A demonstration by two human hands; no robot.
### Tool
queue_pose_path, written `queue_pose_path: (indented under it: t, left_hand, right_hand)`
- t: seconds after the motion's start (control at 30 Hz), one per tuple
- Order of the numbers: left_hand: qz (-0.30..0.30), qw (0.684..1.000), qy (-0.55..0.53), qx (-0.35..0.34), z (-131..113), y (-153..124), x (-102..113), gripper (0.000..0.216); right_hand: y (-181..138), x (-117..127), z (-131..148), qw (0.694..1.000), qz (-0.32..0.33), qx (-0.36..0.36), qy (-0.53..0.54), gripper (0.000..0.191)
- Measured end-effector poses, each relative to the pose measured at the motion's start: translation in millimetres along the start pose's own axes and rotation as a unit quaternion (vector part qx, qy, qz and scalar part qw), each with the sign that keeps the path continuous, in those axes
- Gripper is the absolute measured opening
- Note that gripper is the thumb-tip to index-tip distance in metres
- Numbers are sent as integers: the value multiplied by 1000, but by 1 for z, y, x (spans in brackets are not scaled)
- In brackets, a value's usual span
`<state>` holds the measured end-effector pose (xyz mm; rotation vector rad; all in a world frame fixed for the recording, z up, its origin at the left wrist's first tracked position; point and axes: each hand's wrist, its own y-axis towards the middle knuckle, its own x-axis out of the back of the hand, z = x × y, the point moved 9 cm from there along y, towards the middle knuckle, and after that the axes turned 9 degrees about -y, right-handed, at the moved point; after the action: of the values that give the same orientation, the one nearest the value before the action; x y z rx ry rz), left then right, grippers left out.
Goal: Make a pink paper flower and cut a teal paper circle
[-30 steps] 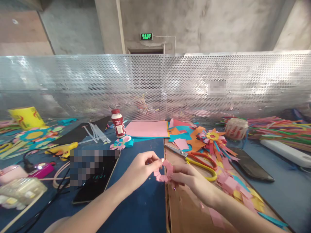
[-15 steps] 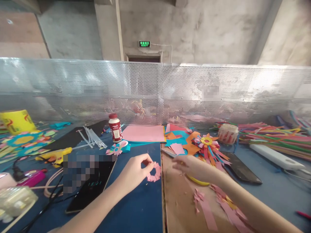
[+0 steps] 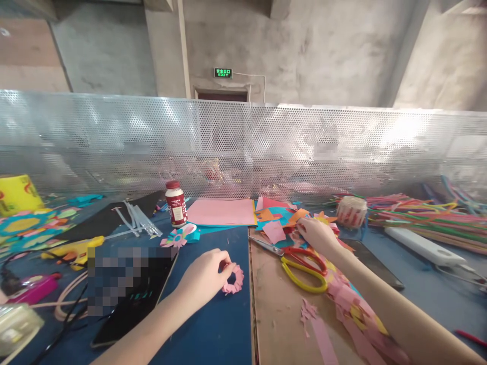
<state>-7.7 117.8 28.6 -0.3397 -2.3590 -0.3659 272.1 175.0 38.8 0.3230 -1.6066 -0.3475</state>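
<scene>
1. Head view, left grip (image 3: 205, 276): closed in a pinch on the pink paper ring (image 3: 234, 280), thumb and forefinger at its near edge. The ring sits low on the blue tabletop (image 3: 220, 329), just left of the cardboard sheet (image 3: 281, 314).
2. Right grip (image 3: 317, 235): palm down on the pile of paper scraps (image 3: 277, 223), beyond the scissors (image 3: 304, 263). I cannot tell whether it holds a piece, as the fingertips are hidden.
3. Risk, ring: the fringed tabs look thin. I judge that a hard pinch, or a drag across the tabletop, could crease or tear them.
4. Risk, scissors: they lie on the cardboard just beside my right wrist. A careless sweep of that arm could catch the handles and push them into the loose pink strips (image 3: 342, 304).
5. Risk, scraps: they are loosely heaped. Tugging one from underneath could scatter the others toward the pink sheet (image 3: 222, 212).
6. Risk, bottle (image 3: 175, 204): it stands upright, well apart from both grips. I judge it in little danger unless my left arm swings wide.
</scene>
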Motion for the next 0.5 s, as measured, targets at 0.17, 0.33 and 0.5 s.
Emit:
queue_pose_path:
  t: [0.17, 0.33, 0.5]
  left_hand:
    - [10, 999, 34, 8, 6, 2, -2, 26]
    - [0, 997, 71, 29, 11, 3, 2, 28]
    - [-8, 992, 119, 35, 13, 4, 7, 29]
  right_hand:
    - [-1, 17, -28, 981, -75, -117, 135, 26]
    - [1, 18, -45, 931, -100, -159, 313, 28]
    - [8, 10, -40, 859, -32, -136, 493, 28]
